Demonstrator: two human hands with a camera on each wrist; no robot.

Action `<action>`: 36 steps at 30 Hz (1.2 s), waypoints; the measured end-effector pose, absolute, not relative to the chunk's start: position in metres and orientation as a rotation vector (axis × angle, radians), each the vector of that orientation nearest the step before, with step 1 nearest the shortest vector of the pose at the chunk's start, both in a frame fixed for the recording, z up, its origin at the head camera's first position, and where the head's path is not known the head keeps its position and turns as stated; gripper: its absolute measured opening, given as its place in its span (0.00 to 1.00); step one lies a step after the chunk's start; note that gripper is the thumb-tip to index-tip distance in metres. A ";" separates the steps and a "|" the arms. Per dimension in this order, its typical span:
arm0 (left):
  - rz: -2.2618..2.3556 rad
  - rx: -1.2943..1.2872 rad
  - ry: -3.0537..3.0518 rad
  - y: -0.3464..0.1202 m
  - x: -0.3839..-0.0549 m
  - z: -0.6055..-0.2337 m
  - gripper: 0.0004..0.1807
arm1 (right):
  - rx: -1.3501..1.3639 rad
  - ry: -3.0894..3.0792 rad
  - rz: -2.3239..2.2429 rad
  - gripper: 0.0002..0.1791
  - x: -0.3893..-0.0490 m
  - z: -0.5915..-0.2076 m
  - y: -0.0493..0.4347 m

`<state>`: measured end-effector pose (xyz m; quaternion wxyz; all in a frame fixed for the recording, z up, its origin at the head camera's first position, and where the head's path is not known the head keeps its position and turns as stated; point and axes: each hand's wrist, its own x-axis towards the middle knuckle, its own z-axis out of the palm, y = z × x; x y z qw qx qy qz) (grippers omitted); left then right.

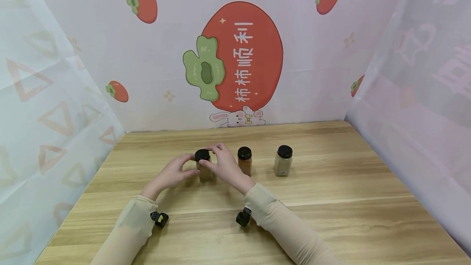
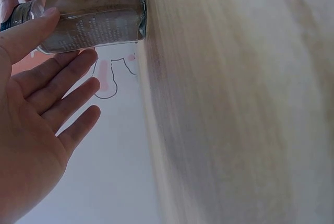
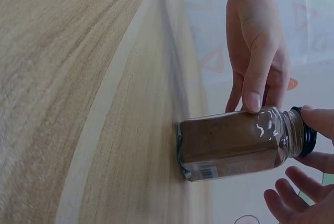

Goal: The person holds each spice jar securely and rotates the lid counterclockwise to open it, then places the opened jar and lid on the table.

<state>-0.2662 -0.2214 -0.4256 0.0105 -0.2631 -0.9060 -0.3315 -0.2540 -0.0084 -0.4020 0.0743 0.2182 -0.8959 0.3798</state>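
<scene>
A square glass jar of brown powder stands upright on the wooden table, left of two similar jars. My left hand holds its body from the left, thumb on the near face in the left wrist view and the index finger behind the glass. From the right, my right hand pinches the black lid between thumb and fingers; its other fingers are spread apart. The lid sits on the neck, and threads show under it in the right wrist view. Printed text covers one side of the jar.
A jar of reddish-brown powder stands close behind my right wrist. Further right is a jar of pale powder, also black-lidded. Printed cloth walls border the wooden table at the back and sides.
</scene>
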 end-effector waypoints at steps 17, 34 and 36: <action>-1.036 -0.809 -2.839 -0.220 -0.264 -0.422 0.27 | 0.672 -2.662 1.141 0.27 -0.255 -0.402 -0.008; -1.001 -0.793 -2.839 -0.219 -0.264 -0.421 0.25 | 0.654 -2.436 1.412 0.23 -0.256 -0.403 -0.007; -0.995 -0.792 -2.839 -0.218 -0.263 -0.421 0.25 | 0.634 -2.405 1.451 0.22 -0.257 -0.404 -0.008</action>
